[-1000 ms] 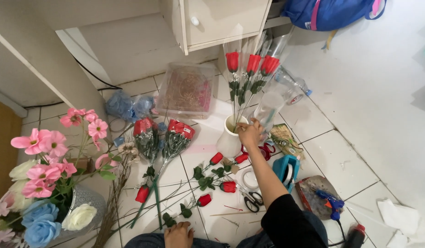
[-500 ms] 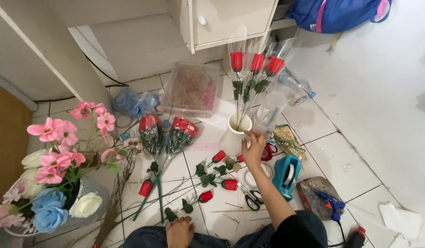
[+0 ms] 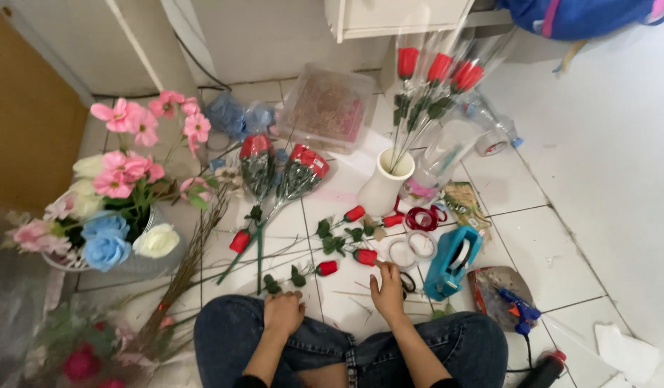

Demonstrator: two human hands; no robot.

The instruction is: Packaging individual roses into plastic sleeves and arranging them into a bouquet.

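While the left hand point(image 3: 284, 311) rests curled, empty, the right hand point(image 3: 388, 290) spreads beside scissors point(image 3: 407, 282).

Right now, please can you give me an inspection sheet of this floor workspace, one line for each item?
Surface: white tiled floor, crowded in the middle.
Job's things: loose red rosebuds with green leaves lie by the hands; white vase holds wrapped red roses.
Clutter: teal tape dispenser, tape rolls, red ribbon, scissors, clear box, basket of pink, blue and white flowers.
Grippers: left hand rests on the knee; right hand reaches to the floor; both bare.
Cables: black cable along the wall; glue gun cord.
Surroundings: white cabinet, blue bag.
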